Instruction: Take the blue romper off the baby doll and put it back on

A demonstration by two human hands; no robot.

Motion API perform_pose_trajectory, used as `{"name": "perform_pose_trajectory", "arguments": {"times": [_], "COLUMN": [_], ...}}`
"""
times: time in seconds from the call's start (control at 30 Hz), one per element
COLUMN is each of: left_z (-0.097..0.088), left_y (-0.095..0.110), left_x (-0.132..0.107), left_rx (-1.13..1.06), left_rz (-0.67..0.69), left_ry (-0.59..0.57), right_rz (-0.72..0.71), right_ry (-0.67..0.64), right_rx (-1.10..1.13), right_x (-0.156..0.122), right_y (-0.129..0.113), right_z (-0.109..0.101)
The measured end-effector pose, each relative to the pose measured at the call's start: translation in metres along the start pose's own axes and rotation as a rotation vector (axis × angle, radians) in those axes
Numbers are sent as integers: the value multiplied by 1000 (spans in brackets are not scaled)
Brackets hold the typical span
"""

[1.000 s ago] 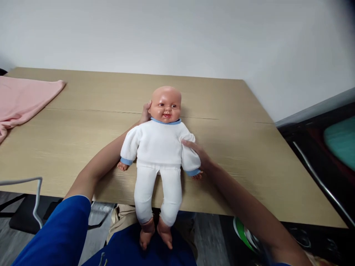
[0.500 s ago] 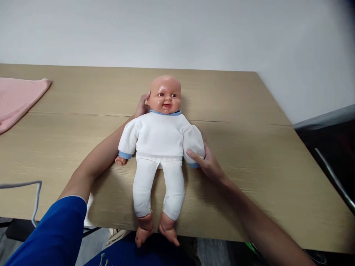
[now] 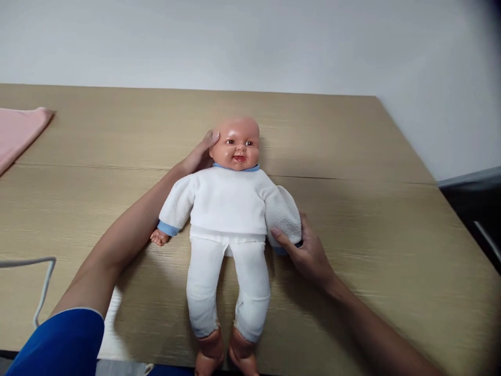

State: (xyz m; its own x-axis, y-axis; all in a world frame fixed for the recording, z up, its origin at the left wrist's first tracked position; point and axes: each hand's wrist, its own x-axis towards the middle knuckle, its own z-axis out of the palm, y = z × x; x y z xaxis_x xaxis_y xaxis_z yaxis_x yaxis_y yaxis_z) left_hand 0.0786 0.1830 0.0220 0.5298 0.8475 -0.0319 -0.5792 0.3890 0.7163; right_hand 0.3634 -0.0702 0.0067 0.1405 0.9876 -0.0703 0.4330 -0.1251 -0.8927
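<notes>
A baby doll point(image 3: 229, 201) in a white top with blue collar and cuffs and white leggings is face up over the table, its feet cut off by the lower picture edge. My left hand point(image 3: 204, 149) cups the side of the doll's head, thumb by its temple, the other fingers hidden behind. With my right hand point(image 3: 307, 253) I grip the doll's sleeved arm on the right, near the cuff; the thumb lies on top and the fingers are mostly out of sight. The doll's other arm hangs loose beside my left forearm. Whether its back touches the table cannot be seen.
The wooden table point(image 3: 376, 230) has a seam across it and meets a pale wall at the back. A pink cloth point(image 3: 19, 130) lies at the far left. A grey cable point(image 3: 49, 277) bends near the front left. Beyond the right edge stands something dark point(image 3: 477, 203).
The doll and both hands appear lower and larger as the view shifts, with the feet now running out of the picture. Both hands keep their hold on head and arm.
</notes>
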Motion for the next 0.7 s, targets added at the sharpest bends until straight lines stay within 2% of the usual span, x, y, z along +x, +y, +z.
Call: {"name": "perform_pose_trajectory", "arguments": {"times": [0.27, 0.4, 0.57, 0.7], "left_z": [2, 2, -8, -15], "left_y": [1, 1, -4, -10], "left_x": [-7, -6, 4, 11], "left_rx": [214, 286, 370, 426], "left_rz": [-14, 11, 100, 109], "left_ry": [-60, -38, 12, 50], "right_rz": [-21, -35, -42, -15], "right_ry": [-5, -15, -23, -6], "right_rx": [1, -15, -19, -60], "right_x": [0, 1, 1, 1], "right_y": [9, 9, 7, 7], "right_z": [-1, -2, -4, -4]}}
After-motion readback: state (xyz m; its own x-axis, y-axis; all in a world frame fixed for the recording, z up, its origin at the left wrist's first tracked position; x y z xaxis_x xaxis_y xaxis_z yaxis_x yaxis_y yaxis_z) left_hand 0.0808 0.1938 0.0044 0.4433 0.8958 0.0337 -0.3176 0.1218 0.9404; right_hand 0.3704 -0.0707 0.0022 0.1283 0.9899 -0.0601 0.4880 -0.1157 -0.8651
